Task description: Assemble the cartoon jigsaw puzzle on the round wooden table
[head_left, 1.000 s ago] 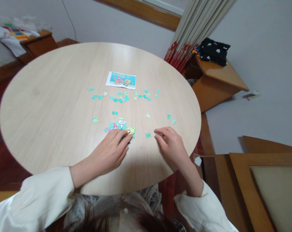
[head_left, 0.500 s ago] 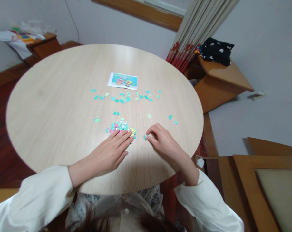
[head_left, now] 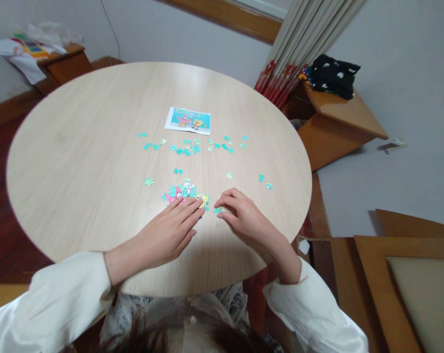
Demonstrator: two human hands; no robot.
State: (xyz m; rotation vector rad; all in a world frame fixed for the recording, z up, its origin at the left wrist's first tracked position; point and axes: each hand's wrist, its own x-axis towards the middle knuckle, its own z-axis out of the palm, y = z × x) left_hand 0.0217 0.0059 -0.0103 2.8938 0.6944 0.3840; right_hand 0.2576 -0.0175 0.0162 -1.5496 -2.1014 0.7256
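My left hand (head_left: 174, 223) lies flat with its fingers stretched over the lower part of a joined jigsaw section (head_left: 187, 190), which shows pink, white and yellow cartoon figures. What lies beneath the fingers is hidden. Just right of that section, my right hand (head_left: 240, 211) has its thumb and fingertips around a small teal puzzle piece (head_left: 217, 210) on the table. A narrow gap separates this piece from the joined section.
The round wooden table (head_left: 78, 147) carries a printed reference picture (head_left: 188, 120) further back. Several loose puzzle pieces (head_left: 186, 147) form a row before it. Others lie nearer, including a pale piece (head_left: 229, 175). A cabinet with black cloth (head_left: 334, 76) stands to the right.
My right hand has slid slightly left with the puzzle piece, closer to the joined section. My left hand stays in place on the puzzle. The view has shifted a little.
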